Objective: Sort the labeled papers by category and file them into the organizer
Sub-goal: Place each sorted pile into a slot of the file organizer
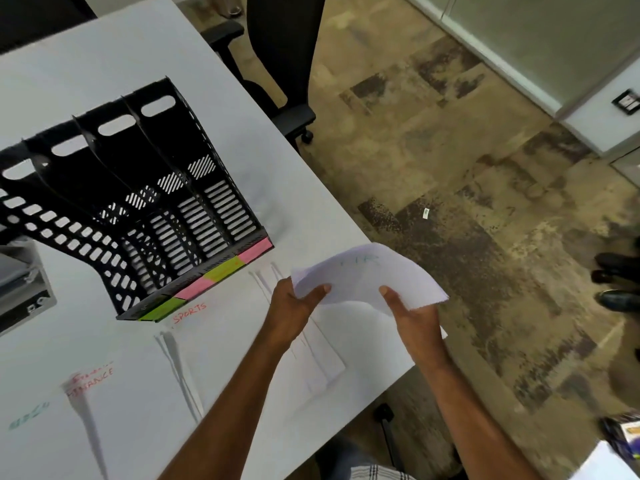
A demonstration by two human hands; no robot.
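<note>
the room is an office with mottled carpet, a black chair (277, 46) pushed against the far side, and a white worktop (104, 64) that carries the job. a black mesh organizer (138, 209) stands on the worktop with four slots, its front lip marked by pink and green sticky labels (221, 271).

a small sheaf of papers (367, 278) is held in the air just past the near right corner of the worktop, to the right of the organizer and not in any slot. the left hand (294, 303) pinches its left edge with the thumb on top; the right hand (412, 313) pinches its near right edge the same way. both grips are closed on the sheaf. faint blue writing shows near its top edge, too blurred to read.

more papers (90, 410) lie flat on the worktop in separate piles, with headings in red reading "sports" and "finance", and one in green that is illegible.

risks from this position:
- the sheaf bows between the two grips; releasing one side would probably let loose sheets fan out and slide to the floor, since it hangs beyond the worktop edge.
- the sticky labels are unreadable from here, so the slot could be mismatched to the category.
- a curved sheaf may catch on a divider on entry and crumple.
</note>
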